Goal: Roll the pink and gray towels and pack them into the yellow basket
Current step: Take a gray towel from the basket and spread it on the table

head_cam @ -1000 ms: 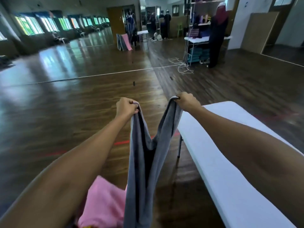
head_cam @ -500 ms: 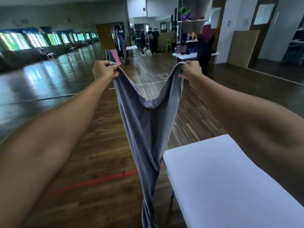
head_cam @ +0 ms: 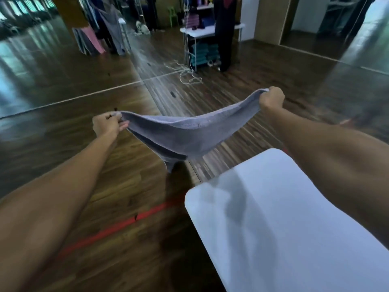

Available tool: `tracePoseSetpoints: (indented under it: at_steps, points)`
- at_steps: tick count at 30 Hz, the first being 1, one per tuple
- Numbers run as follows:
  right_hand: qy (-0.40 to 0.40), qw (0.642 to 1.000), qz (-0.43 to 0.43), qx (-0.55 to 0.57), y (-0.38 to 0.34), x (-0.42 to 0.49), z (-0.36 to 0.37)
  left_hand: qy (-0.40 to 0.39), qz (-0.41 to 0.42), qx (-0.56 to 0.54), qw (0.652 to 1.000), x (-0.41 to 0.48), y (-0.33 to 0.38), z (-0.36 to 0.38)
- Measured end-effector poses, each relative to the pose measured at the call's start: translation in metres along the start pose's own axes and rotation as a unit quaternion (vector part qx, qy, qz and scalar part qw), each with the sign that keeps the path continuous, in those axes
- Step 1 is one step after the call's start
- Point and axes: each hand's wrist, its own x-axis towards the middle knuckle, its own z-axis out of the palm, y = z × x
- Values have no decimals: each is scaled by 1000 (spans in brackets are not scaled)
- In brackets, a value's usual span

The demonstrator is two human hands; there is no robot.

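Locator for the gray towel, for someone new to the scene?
Start at the white table, lower right. Beyond its far corner, over the wood floor, the gray towel sags between the left hand and right hand, each gripping a corner. It's the only cloth held in the air; folded stacks sit far back.

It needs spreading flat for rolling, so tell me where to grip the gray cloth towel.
Pinch the gray cloth towel at its two top corners, coming from the outer sides, as the left hand and right hand do: limp, it sags between them and hangs clear of the white table.
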Motion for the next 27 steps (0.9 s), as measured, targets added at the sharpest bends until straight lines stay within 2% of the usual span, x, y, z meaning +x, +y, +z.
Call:
tracePoseSetpoints:
  at_steps: [6, 10, 13, 16, 20, 22, 25, 26, 27]
  points:
    - [-55, 991, 22, -122, 131, -4, 10, -15, -75, 77, 994, -63, -115, 19]
    - [-78, 976, 41, -197, 202, -24, -1, -93, -161, 128, 974, -120, -178, 29]
    - [-110, 962, 9, -250, 251, -33, -11, -167, -192, 188, 949, -163, -211, 42]
    - [-126, 946, 5, -300, 297, -36, -28, -238, -228, 245, 912, -193, -234, 52]
    - [-157, 921, 41, -354, 355, -39, -51, -393, -320, 298, 809, -236, -252, 62]
    - [-184, 900, 52, -391, 377, -45, -58, -442, -286, 351, 775, -252, -261, 68]
    - [-212, 862, 11, -461, 399, -56, -63, -398, -151, 395, 814, -268, -284, 81]
    - [-226, 847, -8, -481, 405, -58, -63, -381, -98, 430, 812, -273, -291, 85]
    - [-241, 837, -19, -492, 412, -58, -63, -367, -38, 481, 795, -279, -297, 88]
